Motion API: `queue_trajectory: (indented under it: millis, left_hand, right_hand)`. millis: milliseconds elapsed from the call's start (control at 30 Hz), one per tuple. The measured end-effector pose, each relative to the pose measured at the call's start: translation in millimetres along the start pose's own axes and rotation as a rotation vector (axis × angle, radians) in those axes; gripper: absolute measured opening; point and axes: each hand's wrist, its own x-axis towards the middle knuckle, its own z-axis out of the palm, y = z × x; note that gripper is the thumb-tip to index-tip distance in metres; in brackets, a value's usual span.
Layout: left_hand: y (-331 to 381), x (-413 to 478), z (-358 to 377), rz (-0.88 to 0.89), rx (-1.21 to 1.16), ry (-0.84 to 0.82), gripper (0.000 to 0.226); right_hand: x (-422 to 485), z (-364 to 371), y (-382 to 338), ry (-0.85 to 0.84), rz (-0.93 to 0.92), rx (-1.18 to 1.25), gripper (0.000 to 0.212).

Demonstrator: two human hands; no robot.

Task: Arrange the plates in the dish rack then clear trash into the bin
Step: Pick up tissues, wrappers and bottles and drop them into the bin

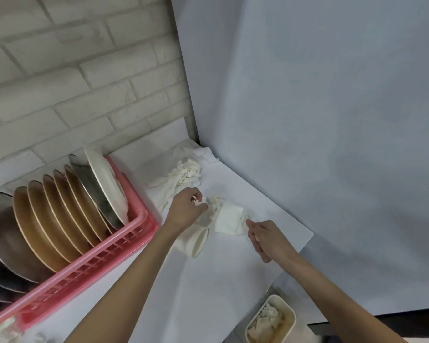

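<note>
Trash stage: plates racked, both hands at the paper on the table.

Nearest, low right, the bin [292,323] already holds paper. My right hand [265,240] has its fingers curled; I cannot tell if it holds anything. It sits just right of the crumpled wad [229,220] and is the hand nearer the bin. The wad lies between my hands. My left hand [187,206] pinches a paper scrap [197,201] just beyond it, above a tipped paper cup [198,242]. At far left, the plates [67,214] stand in the dish rack [84,263].
</note>
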Motion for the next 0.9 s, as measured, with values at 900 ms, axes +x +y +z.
queue_trajectory:
  millis: [900]
  left_hand:
    - [41,-91,45,-0.147,-0.609,-0.258,0.058]
  right_hand:
    - [-21,4,21,0.106,0.029,0.066,0.069]
